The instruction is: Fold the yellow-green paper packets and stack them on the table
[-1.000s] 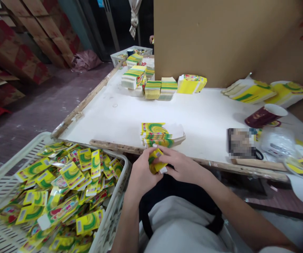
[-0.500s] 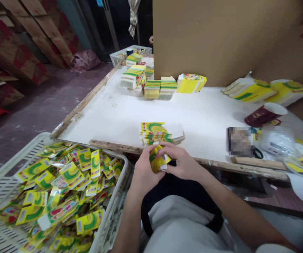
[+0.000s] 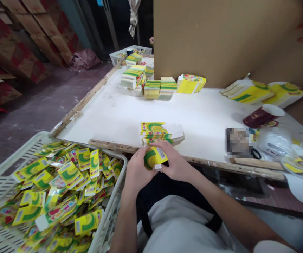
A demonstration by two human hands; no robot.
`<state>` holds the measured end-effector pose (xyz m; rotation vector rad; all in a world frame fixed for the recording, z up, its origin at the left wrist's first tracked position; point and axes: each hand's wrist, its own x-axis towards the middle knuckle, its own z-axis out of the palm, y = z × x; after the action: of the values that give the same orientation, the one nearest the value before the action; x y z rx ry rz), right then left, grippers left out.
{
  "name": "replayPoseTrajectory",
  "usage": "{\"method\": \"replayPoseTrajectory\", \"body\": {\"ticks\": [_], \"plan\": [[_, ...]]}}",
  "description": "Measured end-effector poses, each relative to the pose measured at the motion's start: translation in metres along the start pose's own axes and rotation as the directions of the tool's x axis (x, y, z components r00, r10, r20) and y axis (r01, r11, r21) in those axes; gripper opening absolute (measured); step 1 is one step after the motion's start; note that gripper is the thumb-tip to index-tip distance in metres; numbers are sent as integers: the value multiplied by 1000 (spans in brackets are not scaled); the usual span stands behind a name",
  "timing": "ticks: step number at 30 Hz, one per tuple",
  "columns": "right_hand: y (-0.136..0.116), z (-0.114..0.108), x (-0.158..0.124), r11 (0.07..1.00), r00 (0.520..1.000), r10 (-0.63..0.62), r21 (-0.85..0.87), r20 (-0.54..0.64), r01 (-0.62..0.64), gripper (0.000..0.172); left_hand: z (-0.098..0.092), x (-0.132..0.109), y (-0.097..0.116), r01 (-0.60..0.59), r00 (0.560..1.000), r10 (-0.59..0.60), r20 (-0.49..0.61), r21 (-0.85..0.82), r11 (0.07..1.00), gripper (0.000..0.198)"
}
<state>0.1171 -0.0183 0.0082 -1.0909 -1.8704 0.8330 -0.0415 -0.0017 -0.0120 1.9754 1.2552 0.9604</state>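
Between my hands, just off the table's front edge, is a small yellow and green printed carton (image 3: 154, 157) with a barcode and a white flap at its lower side. My left hand (image 3: 138, 168) grips its left end. At the right end, my right hand (image 3: 176, 162) holds it with the fingers over the top and the thumb below. Right beyond my fingers, a stack of flat printed cartons (image 3: 156, 133) lies on the white table (image 3: 109, 119). To my left, a white plastic basket (image 3: 123, 172) holds a heap of yellow and green cartons (image 3: 69, 175).
Bundled cartons (image 3: 153, 89) stand at the back against a cardboard partition (image 3: 209, 38). On the right lie a tipped maroon cup (image 3: 259, 116), scissors (image 3: 256, 153) and a clear plastic bag (image 3: 275, 142). A wooden strip (image 3: 114, 146) edges the table. Another person's hand (image 3: 151, 40) shows far back.
The carton has turned so that its barcode face shows, and it sits slightly further left. My right fingers have shifted from across its front to its upper right edge.
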Motion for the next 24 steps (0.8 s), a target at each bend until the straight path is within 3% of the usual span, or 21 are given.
{"method": "replayPoseTrajectory", "body": {"ticks": [2,3,4,5,6,8,9,11,14,18,24], "plan": [[5,-13,6,998,1000,15,54,14,-16,79,-17,1,-10,11,970,-71,-232,-248,969,51],[9,-22,10,998,999,30,60,-16,-29,78,-30,0,-16,-22,911,-140,-388,-385,923,48],[14,-32,13,999,996,43,28,-77,-41,71,-44,-1,-24,-158,750,-236,-618,-514,843,42],[19,-42,17,998,984,39,-48,-173,-48,60,-60,-3,-32,-229,655,-265,-707,-520,823,41],[24,-51,20,986,961,34,-150,-274,-77,47,-73,-6,-39,-265,598,-301,-743,-538,800,42],[33,-62,27,932,919,10,-328,-393,-151,34,-90,-9,-51,-295,565,-529,-633,-754,586,51],[36,-64,30,901,918,8,-395,-397,-179,33,-92,-9,-53,-260,568,-610,-553,-824,504,53],[38,-61,35,850,946,30,-490,-324,-194,35,-79,-5,-51,-159,612,-693,-380,-918,363,55],[38,-48,43,777,976,92,-599,-195,-193,39,-43,5,-35,34,710,-689,-146,-970,241,41],[43,-36,50,686,970,199,-686,-141,-241,35,-13,10,-18,159,800,-599,-39,-948,275,32],[42,-39,51,726,964,187,-634,-189,-265,34,-6,6,-15,215,815,-579,-17,-919,330,32]]}}
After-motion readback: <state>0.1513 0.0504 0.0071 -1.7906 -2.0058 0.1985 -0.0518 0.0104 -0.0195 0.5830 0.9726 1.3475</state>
